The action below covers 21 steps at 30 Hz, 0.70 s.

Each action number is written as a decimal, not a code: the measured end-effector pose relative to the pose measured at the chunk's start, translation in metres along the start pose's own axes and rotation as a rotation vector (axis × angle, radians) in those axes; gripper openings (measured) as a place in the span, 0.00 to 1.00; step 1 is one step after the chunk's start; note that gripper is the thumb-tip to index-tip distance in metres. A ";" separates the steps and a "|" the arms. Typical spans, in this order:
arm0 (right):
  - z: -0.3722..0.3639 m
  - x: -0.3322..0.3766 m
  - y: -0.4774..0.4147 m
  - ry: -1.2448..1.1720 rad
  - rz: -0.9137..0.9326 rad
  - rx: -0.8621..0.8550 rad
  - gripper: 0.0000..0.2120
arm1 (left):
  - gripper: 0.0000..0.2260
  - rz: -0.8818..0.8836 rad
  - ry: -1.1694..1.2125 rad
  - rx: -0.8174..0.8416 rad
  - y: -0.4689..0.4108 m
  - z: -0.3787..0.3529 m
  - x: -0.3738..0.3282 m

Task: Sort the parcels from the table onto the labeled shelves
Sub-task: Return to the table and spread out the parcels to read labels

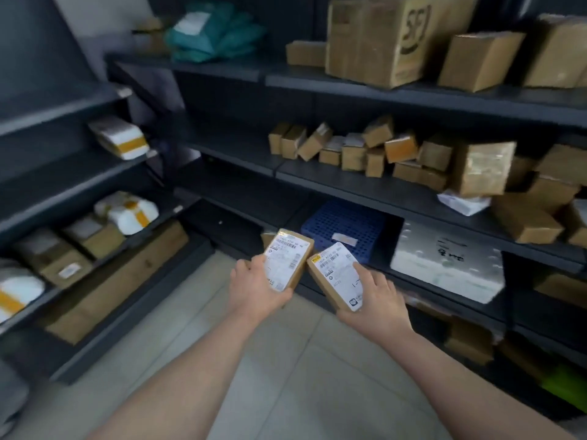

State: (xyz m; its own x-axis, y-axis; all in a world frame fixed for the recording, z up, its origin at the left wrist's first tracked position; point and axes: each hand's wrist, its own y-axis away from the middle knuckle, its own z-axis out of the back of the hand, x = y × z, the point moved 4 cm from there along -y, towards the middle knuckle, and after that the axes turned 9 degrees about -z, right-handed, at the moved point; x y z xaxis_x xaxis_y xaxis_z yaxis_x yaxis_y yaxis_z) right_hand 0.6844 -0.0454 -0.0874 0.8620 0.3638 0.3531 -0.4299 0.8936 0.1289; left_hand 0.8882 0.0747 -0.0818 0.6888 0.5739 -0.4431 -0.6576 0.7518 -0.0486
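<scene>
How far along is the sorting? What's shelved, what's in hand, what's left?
Shelved: many parcels, such as the small cardboard boxes on the middle shelf. In hand: the left hand holds one labelled box, the right hand a second labelled box, both not yet placed. Left: those two; the table is out of view, so the rest cannot be told.

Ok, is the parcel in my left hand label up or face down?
Label up: the left hand holds the parcel with its white barcode label facing the camera.
</scene>
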 end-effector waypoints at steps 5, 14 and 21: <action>-0.026 0.078 -0.030 0.003 0.175 0.055 0.46 | 0.40 0.168 -0.009 -0.078 0.003 0.033 0.067; -0.063 0.191 -0.097 -0.015 0.458 0.196 0.45 | 0.41 0.470 -0.031 -0.182 -0.021 0.073 0.136; -0.077 0.278 -0.142 -0.040 0.690 0.256 0.42 | 0.42 0.695 0.000 -0.321 -0.046 0.108 0.176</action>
State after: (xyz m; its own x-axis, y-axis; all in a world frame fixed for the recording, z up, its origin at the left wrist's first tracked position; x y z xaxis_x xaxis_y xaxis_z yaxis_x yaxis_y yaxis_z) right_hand 1.0057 -0.0511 -0.0785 0.3643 0.8066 0.4654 -0.9244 0.3738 0.0759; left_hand 1.0729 0.1761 -0.0606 0.0838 0.8805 -0.4666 -0.9961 0.0864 -0.0158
